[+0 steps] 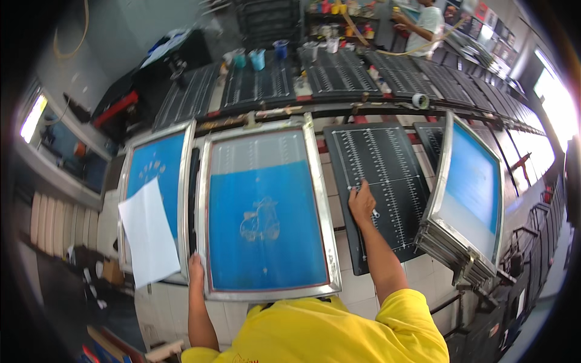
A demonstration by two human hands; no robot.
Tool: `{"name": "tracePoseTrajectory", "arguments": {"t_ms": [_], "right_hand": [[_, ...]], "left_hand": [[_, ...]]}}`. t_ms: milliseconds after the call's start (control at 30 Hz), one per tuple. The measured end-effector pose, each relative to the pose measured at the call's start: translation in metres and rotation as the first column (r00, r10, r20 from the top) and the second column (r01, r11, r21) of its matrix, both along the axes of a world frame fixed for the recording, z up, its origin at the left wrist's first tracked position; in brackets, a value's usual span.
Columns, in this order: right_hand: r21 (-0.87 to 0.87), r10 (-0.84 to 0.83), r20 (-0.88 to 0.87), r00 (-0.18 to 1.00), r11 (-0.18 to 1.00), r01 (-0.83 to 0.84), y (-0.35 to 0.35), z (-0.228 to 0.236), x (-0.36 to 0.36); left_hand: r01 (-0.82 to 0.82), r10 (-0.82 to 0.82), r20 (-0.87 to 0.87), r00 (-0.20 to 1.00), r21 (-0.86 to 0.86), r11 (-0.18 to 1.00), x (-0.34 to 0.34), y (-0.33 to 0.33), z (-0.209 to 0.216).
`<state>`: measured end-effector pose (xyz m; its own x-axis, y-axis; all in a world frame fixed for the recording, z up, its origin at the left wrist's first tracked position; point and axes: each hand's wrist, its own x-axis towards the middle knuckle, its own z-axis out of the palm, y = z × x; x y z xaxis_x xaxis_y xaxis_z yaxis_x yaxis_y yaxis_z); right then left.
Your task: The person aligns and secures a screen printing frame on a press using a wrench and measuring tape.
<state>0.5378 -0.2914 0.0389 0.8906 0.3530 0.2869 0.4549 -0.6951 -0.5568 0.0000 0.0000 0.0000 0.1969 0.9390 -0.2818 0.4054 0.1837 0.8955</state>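
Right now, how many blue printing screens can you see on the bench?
3, maybe more hidden. One screen lies flat in the middle, the left hand at its corner. One sits left, under white paper. One leans upright right, atop stacked frames.

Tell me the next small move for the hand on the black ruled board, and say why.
Probably draw the right hand back off the black ruled board to the right rail of the blue screen frame. The left hand already rests at the frame's lower left corner, so the right side has no hand on it.
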Motion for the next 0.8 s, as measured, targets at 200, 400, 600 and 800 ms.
{"name": "tracePoseTrajectory", "arguments": {"t_ms": [200, 400, 600, 800], "right_hand": [[-0.044, 0.063, -0.063, 0.996, 0.997, -0.066, -0.003, 0.018, -0.001], [0.0, 0.169, -0.192, 0.967, 0.985, -0.172, -0.005, 0.04, -0.025], [-0.066, 0.235, -0.346, 0.908, 0.96, -0.274, -0.043, 0.019, -0.102], [-0.118, 0.174, -0.374, 0.911, 0.965, -0.233, -0.04, 0.043, -0.146]], "left_hand": [[-0.027, 0.027, -0.012, 1.0, -0.032, 0.999, -0.025, -0.028, -0.007], [-0.058, 0.057, -0.025, 0.998, -0.051, 0.997, -0.023, -0.038, 0.013], [-0.085, 0.084, -0.02, 0.996, -0.047, 0.995, -0.005, -0.049, 0.034], [-0.017, 0.017, 0.03, 0.999, 0.016, 1.0, -0.004, -0.049, 0.042]]}}
